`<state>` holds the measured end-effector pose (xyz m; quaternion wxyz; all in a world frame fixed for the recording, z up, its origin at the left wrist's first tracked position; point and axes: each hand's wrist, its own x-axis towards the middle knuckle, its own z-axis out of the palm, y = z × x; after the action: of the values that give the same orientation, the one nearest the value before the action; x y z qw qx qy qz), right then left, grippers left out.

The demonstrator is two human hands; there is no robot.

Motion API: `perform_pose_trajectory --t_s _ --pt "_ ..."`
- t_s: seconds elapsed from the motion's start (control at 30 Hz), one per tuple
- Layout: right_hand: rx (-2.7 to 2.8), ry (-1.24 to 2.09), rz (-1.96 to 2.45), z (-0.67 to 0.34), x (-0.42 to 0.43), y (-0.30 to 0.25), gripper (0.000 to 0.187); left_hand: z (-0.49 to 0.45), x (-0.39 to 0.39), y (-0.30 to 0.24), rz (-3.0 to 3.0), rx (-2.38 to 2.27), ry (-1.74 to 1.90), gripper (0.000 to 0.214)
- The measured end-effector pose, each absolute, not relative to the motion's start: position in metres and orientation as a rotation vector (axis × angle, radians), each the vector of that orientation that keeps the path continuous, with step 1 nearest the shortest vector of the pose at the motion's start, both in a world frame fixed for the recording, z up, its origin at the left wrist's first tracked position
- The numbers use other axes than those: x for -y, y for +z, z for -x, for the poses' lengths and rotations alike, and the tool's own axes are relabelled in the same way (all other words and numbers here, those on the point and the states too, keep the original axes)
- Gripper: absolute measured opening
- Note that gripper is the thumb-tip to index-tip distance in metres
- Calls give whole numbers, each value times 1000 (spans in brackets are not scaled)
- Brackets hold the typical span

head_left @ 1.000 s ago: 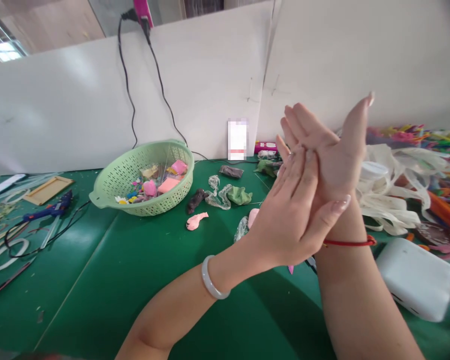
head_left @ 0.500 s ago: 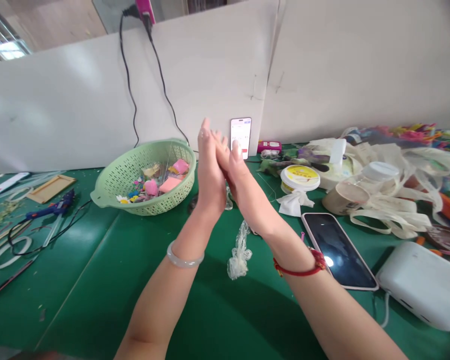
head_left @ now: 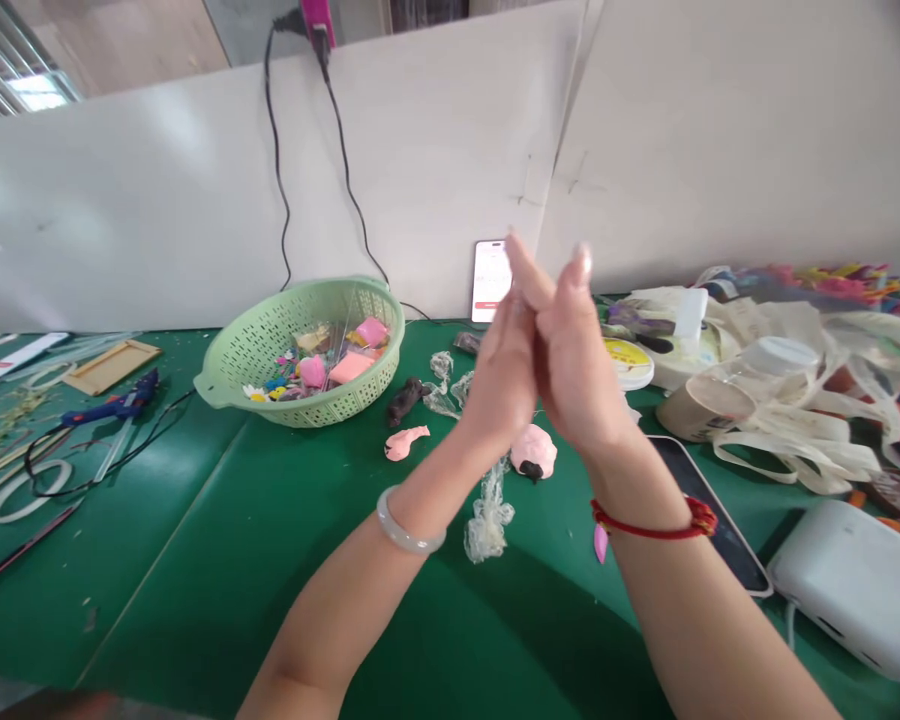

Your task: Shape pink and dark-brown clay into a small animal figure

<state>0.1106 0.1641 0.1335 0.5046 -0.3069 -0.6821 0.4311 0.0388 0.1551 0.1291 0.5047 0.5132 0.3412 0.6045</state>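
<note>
My left hand (head_left: 501, 375) and my right hand (head_left: 581, 365) are pressed palm to palm above the green table, fingers mostly straight and pointing up and away. Whatever lies between the palms, if anything, is hidden. Below them sits a round pink lump (head_left: 534, 450) with a dark patch, partly covered by my hands. A small pink piece with a thin tail (head_left: 403, 442) lies to the left, near a dark lump (head_left: 405, 402). Crumpled clear plastic wrap (head_left: 489, 515) is on the table under my wrists.
A green basket (head_left: 217, 375) of colourful pieces stands at the back left. Further left are a blue glue gun (head_left: 116, 405) and a wooden frame (head_left: 112, 366). A lit phone (head_left: 487, 285) leans on the wall. At right lie a dark phone (head_left: 709, 515), a white device (head_left: 855, 585) and plastic bags (head_left: 765, 440).
Both hands have moved right together, still palm to palm, and their angle has shifted. The pink pieces and dark lump behind them now show. The view has shifted slightly.
</note>
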Motion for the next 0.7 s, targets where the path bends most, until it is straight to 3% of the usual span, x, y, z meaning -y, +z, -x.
perform_pose_trajectory --t_s 0.27,0.7 --pt "1428 941 873 -141 -184 137 86 -53 -137 122 -1596 -869 1296 49" --pt "1750 682 772 -145 -182 141 41 -21 -165 132 -1015 -749 1462 34"
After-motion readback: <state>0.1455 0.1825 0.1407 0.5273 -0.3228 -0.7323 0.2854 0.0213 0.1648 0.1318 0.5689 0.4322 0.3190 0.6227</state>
